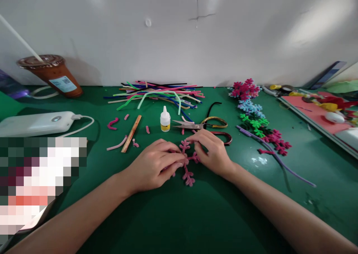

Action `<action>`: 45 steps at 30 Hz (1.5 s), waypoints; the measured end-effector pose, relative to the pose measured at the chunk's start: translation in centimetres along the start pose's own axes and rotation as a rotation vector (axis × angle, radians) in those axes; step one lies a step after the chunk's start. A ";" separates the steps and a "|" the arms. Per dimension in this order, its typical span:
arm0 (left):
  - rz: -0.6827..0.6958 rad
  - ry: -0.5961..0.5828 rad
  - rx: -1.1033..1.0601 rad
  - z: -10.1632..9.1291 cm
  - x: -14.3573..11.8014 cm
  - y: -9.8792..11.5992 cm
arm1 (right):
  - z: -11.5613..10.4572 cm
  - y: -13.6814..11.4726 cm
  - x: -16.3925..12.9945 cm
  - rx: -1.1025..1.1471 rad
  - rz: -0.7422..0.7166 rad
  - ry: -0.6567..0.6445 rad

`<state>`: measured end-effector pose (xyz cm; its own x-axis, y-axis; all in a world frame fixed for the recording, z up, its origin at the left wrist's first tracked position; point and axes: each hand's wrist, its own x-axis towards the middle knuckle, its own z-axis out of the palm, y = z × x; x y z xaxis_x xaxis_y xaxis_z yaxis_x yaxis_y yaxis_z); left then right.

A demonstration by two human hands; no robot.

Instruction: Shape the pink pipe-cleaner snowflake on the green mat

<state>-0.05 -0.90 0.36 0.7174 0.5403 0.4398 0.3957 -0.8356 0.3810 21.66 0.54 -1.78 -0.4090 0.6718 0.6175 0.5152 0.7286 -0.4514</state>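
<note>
A pink pipe-cleaner snowflake (189, 178) with branching arms is between my hands, just above or on the green table. My left hand (156, 162) pinches it near its centre, and the fingers cover its left side. At its upper right arm, my right hand (211, 149) has thumb and forefinger closed on a branch tip. Just beyond the hands stand a small white glue bottle (165, 120) with a yellow label and a pair of scissors (195, 125), blades pointing left. A wooden stick (131, 134) and short pink pipe-cleaner pieces (116, 143) lie to the left.
A pile of coloured pipe cleaners (156, 95) lies by the wall. Finished snowflakes (247, 89) run down the right, beside a purple pipe cleaner (276, 157). On the left are an iced drink cup (60, 75), a white power bank (39, 122) and a pixelated device (36, 187).
</note>
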 end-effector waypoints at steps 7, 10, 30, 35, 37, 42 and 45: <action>-0.028 -0.010 -0.032 0.1 0.0 -0.2 | -0.2 0.1 0.0 0.045 0.017 -0.018; -0.038 -0.006 -0.037 0.1 0.0 -0.2 | -0.5 -0.2 0.1 0.119 0.030 -0.015; -0.026 0.015 -0.001 0.1 0.2 -0.1 | -0.6 -0.6 0.1 0.189 0.105 -0.143; -0.018 0.018 0.021 0.1 0.3 -0.1 | -0.5 -0.6 0.0 0.189 0.092 -0.200; -0.019 0.019 0.022 0.2 0.3 -0.1 | -0.5 -0.6 -0.1 0.188 0.086 -0.197; -0.014 0.020 0.023 0.2 0.2 0.0 | -0.5 -0.6 0.0 0.172 0.101 -0.114; -0.020 0.018 0.016 0.2 0.3 0.0 | -0.5 -0.5 0.2 0.163 0.114 -0.071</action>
<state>0.25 -0.79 0.33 0.6986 0.5587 0.4469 0.4193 -0.8259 0.3770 21.69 0.18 -1.12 -0.4104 0.7545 0.5122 0.4350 0.6556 -0.6172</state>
